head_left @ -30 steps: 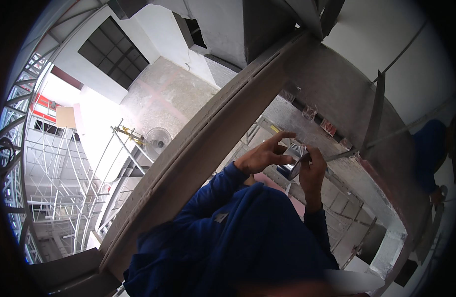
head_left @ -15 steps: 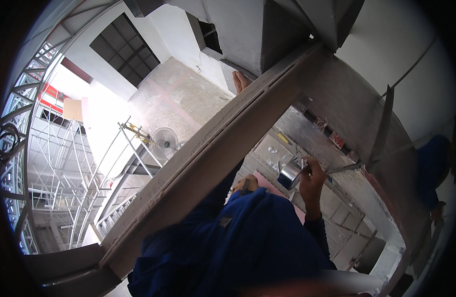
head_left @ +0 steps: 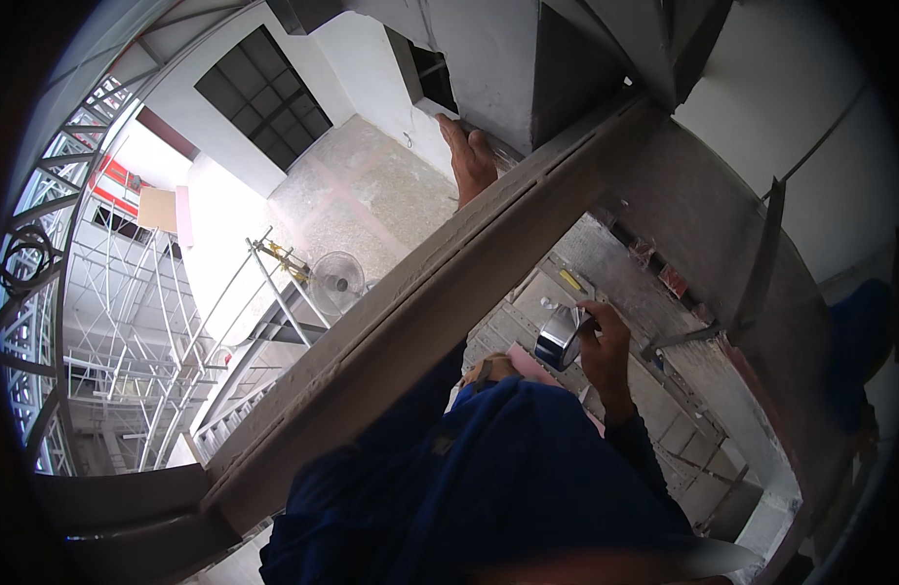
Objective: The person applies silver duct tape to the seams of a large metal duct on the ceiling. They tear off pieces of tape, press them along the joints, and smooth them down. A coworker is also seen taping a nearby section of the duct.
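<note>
In the lower middle, my right hand [head_left: 605,351] grips a roll of silver foil tape [head_left: 559,338] by its side, fingers curled at its edge. My left hand [head_left: 471,164] shows beyond the long grey beam [head_left: 401,312], which hides that forearm. Its fingers stretch upward beside a grey metal panel [head_left: 487,68]; I cannot tell whether they touch it. A silvery strip [head_left: 508,154] runs along the panel's lower edge, close to that hand.
The beam crosses diagonally before my chest. Below are a slatted platform [head_left: 679,429], a yellow object [head_left: 570,280] and a pink board [head_left: 533,365]. Left stand scaffolding poles [head_left: 162,331] and a round fan [head_left: 337,280]. A brown-grey metal surface [head_left: 723,214] rises on the right.
My left hand has risen and shows more fully above the beam. My right hand, still holding the tape roll, has shifted slightly left and up. The whole view has tilted slightly.
</note>
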Action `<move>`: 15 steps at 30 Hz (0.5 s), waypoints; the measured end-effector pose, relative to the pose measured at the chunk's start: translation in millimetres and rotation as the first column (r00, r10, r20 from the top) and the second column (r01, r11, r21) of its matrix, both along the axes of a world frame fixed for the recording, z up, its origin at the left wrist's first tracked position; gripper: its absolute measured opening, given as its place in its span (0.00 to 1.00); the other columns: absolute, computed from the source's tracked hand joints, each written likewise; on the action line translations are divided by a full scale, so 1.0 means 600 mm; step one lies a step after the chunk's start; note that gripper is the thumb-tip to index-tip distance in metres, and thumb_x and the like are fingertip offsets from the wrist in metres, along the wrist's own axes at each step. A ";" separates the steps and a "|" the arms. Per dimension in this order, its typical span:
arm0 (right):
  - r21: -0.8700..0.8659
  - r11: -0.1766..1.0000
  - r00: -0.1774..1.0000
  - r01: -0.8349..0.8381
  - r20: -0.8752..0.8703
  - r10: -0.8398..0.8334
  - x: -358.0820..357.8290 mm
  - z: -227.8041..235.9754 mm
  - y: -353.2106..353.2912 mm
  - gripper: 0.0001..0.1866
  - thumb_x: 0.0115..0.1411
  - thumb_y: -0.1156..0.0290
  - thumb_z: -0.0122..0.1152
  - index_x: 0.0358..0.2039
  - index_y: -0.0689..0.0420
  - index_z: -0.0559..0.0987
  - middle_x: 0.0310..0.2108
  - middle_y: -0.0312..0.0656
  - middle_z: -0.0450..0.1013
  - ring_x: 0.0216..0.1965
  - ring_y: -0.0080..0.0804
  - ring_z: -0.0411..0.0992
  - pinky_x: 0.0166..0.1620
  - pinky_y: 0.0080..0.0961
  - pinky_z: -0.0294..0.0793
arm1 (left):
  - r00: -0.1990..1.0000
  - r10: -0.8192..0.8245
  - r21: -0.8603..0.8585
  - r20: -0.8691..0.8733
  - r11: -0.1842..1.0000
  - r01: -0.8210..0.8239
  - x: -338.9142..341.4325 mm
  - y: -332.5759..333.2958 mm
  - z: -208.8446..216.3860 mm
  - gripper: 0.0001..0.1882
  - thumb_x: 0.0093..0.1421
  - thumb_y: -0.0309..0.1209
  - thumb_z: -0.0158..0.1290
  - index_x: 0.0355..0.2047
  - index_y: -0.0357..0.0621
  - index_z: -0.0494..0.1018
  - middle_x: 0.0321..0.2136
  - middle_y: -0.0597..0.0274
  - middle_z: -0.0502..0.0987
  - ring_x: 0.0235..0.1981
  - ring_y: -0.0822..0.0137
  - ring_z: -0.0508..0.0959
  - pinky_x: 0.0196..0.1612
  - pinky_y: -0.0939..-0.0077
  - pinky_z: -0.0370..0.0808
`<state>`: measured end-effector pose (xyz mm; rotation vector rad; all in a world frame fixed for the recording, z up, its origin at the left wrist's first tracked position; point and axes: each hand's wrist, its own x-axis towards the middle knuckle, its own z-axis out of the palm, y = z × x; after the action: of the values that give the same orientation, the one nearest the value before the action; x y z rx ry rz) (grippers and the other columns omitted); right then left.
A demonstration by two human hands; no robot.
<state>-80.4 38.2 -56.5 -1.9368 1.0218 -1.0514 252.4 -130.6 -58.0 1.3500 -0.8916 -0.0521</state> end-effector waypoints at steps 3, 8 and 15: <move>-0.004 1.000 1.000 -0.011 0.011 0.011 -0.004 0.011 0.012 0.16 0.61 0.85 0.59 0.50 0.62 0.84 0.40 0.47 0.82 0.37 0.34 0.79 0.44 0.30 0.78 | 0.991 0.020 0.050 -0.134 0.999 -0.013 0.009 -0.015 -0.020 0.38 0.82 0.42 0.39 0.80 0.26 0.44 0.79 0.25 0.48 0.81 0.33 0.48 0.82 0.55 0.50; 0.003 0.999 0.999 0.034 -0.007 -0.034 -0.034 0.012 0.027 0.17 0.61 0.86 0.59 0.50 0.62 0.83 0.40 0.48 0.81 0.37 0.34 0.80 0.44 0.30 0.78 | 0.889 0.411 -0.140 0.200 0.910 -0.389 -0.060 -0.056 -0.082 0.40 0.82 0.50 0.35 0.79 0.27 0.49 0.79 0.27 0.49 0.82 0.36 0.49 0.83 0.49 0.47; 0.091 0.995 0.999 0.032 -0.018 -0.031 -0.052 -0.002 0.036 0.15 0.62 0.82 0.64 0.50 0.63 0.83 0.42 0.52 0.81 0.42 0.45 0.82 0.47 0.36 0.80 | 0.947 -0.183 0.530 0.262 0.848 0.017 -0.264 0.102 -0.113 0.27 0.77 0.37 0.47 0.68 0.29 0.66 0.68 0.32 0.67 0.69 0.36 0.67 0.73 0.45 0.62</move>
<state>-111.5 59.8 -57.7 -1.8644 1.0942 -0.9901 93.9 -69.2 -125.8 1.8531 -1.2723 -0.1850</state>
